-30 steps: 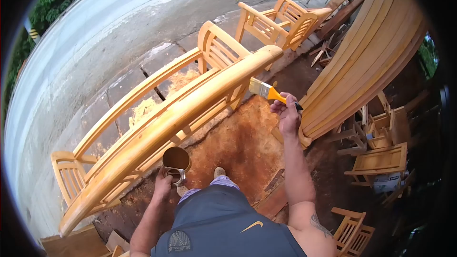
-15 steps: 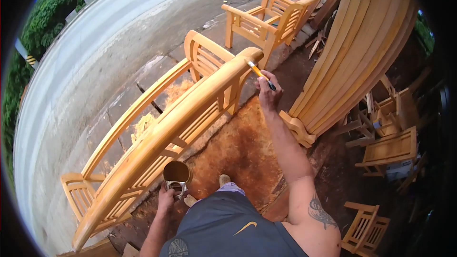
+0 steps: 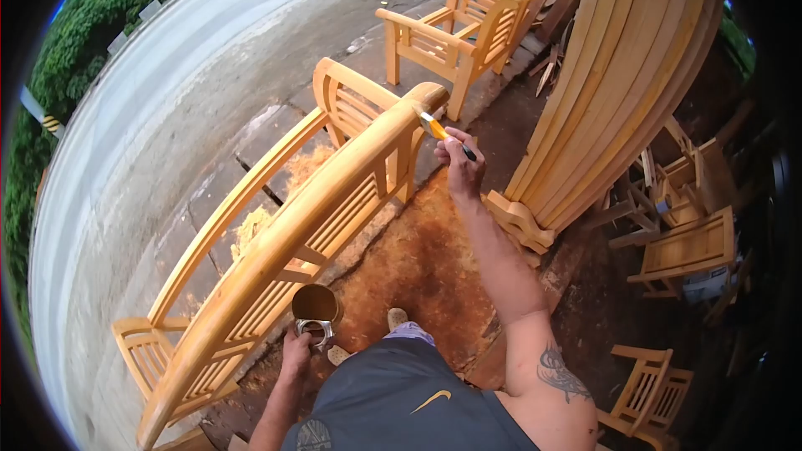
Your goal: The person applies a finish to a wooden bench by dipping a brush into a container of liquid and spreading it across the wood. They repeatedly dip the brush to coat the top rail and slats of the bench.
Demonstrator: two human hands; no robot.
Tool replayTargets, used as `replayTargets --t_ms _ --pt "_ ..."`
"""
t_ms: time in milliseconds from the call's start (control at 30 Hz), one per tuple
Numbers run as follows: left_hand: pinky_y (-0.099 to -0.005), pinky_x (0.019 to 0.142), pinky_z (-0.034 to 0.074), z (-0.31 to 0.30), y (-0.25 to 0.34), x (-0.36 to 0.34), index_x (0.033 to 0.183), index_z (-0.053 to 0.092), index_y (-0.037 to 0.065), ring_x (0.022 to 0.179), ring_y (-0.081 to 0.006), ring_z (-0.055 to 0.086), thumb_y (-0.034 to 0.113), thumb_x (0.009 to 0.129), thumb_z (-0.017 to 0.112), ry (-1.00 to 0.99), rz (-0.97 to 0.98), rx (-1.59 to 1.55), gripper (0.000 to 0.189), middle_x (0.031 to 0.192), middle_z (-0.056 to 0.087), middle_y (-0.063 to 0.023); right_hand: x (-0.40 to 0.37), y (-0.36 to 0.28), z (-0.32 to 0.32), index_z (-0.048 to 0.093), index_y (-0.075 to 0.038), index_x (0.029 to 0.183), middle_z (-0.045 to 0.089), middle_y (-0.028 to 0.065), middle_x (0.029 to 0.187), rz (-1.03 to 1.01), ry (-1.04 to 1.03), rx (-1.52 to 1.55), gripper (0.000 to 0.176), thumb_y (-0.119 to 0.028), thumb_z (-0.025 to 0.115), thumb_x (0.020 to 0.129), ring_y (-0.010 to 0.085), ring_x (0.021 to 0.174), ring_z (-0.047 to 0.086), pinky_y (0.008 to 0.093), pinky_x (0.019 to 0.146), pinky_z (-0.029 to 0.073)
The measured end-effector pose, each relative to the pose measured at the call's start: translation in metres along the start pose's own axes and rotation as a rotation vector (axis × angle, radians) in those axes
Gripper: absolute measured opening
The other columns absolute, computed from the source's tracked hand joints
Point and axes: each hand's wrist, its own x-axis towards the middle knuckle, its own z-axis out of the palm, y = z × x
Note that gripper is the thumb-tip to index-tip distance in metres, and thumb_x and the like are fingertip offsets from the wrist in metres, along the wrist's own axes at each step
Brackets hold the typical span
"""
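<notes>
A long wooden bench with a slatted back runs diagonally in front of me, its thick top rail glossy. My right hand grips a paintbrush with a yellow and black handle. The bristles meet the top rail near its far end. Low on the near side of the bench, my left hand holds a can by its metal rim or handle area. Brownish liquid shows inside the can.
A wooden armchair stands beyond the bench's far end. Tall stacked boards lean at right, with unfinished furniture behind. Wood shavings lie under the bench. A road passes at left; a small chair is lower right.
My right hand and the brush have moved slightly left and toward me along the top rail. My left hand still holds the can. The view has shifted a little.
</notes>
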Motion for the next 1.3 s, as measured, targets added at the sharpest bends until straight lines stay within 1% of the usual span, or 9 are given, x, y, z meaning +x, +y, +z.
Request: replayTargets --t_ms 233,433,567,767,933,1067,1133,1233,1300 --pt "-0.0467 0.076 0.066 0.002 0.003 -0.008 0.135 0.046 -0.004 0.09 -0.0369 0.075 -0.007 0.08 0.042 0.008 -0.019 -0.038 0.055 0.114 0.066 -0.0241 0.048 -0.006 -0.024 0.07 -0.002 0.12 0.073 0.0058 0.09 -0.081 0.193 0.044 0.029 -0.02 0.061 0.099 0.0114 0.073 0.069 0.0244 0.067 0.056" --pt "-0.0428 0.074 0.065 0.02 0.018 -0.019 0.134 0.048 -0.004 0.087 -0.0347 0.075 -0.006 0.082 0.044 0.005 0.033 -0.052 0.052 0.11 0.068 -0.0231 -0.001 -0.014 -0.006 0.071 0.0 0.114 0.072 0.0067 0.084 0.017 -0.025 0.036 0.027 -0.017 0.061 0.096 0.0121 0.069 0.067 0.0246 0.066 0.055" --pt "-0.0409 0.074 0.065 0.032 0.025 -0.026 0.137 0.047 -0.004 0.085 -0.0328 0.075 -0.006 0.083 0.046 0.036 -0.025 -0.115 0.054 0.112 0.068 -0.0217 0.04 -0.016 -0.023 0.068 -0.001 0.122 0.073 0.0076 0.096 -0.1 0.149 0.016 0.031 -0.02 0.059 0.1 0.0114 0.078 0.068 0.0234 0.067 0.055" --pt "-0.0376 0.076 0.061 0.026 -0.008 -0.004 0.132 0.055 -0.004 0.09 -0.0267 0.074 0.001 0.084 0.053 0.063 0.088 0.032 0.049 0.111 0.071 -0.0185 0.039 0.013 -0.013 0.069 -0.005 0.124 0.071 0.0043 0.091 0.021 -0.04 -0.145 0.033 -0.026 0.058 0.101 0.0109 0.074 0.064 0.0244 0.069 0.051" --pt "-0.0355 0.095 0.054 0.03 0.013 -0.019 0.142 0.051 -0.003 0.109 -0.027 0.067 0.004 0.084 0.056 0.126 0.046 0.155 0.059 0.123 0.069 -0.0171 0.067 0.0 -0.036 0.069 -0.007 0.124 0.07 0.0083 0.104 -0.095 0.077 -0.161 0.036 -0.032 0.055 0.102 0.0143 0.086 0.063 0.0292 0.078 0.051" --pt "-0.0366 0.091 0.056 0.02 0.003 -0.011 0.145 0.048 -0.003 0.109 -0.0266 0.067 0.004 0.085 0.056 0.101 0.066 0.233 0.061 0.119 0.07 -0.0162 0.086 0.034 -0.013 0.07 -0.004 0.12 0.067 0.0027 0.089 -0.057 0.006 -0.219 0.031 -0.021 0.061 0.096 0.0083 0.077 0.059 0.0237 0.069 0.05" --pt "-0.0392 0.085 0.057 0.002 -0.033 0.007 0.132 0.057 -0.004 0.099 -0.0285 0.071 0.007 0.086 0.055 0.117 -0.007 0.159 0.048 0.112 0.071 -0.0186 0.042 0.013 0.006 0.07 -0.001 0.113 0.065 0.0018 0.084 -0.057 -0.019 -0.066 0.024 -0.013 0.065 0.092 0.0069 0.066 0.056 0.0207 0.059 0.047" --pt "-0.041 0.075 0.062 0.034 0.027 -0.032 0.143 0.045 -0.001 0.086 -0.0341 0.074 -0.007 0.081 0.05 0.107 0.006 -0.131 0.062 0.111 0.067 -0.0208 0.001 -0.025 0.0 0.071 -0.001 0.107 0.069 0.0044 0.081 -0.02 -0.05 -0.032 0.021 -0.014 0.062 0.094 0.0086 0.064 0.061 0.0227 0.058 0.05" --pt "-0.0461 0.073 0.066 0.029 0.023 -0.027 0.141 0.045 -0.003 0.093 -0.0349 0.073 -0.008 0.08 0.045 0.087 -0.025 -0.158 0.061 0.116 0.066 -0.0216 0.024 -0.031 -0.014 0.071 -0.002 0.109 0.071 0.0055 0.082 -0.052 0.119 -0.01 0.024 -0.018 0.061 0.095 0.0101 0.066 0.064 0.0238 0.06 0.053"
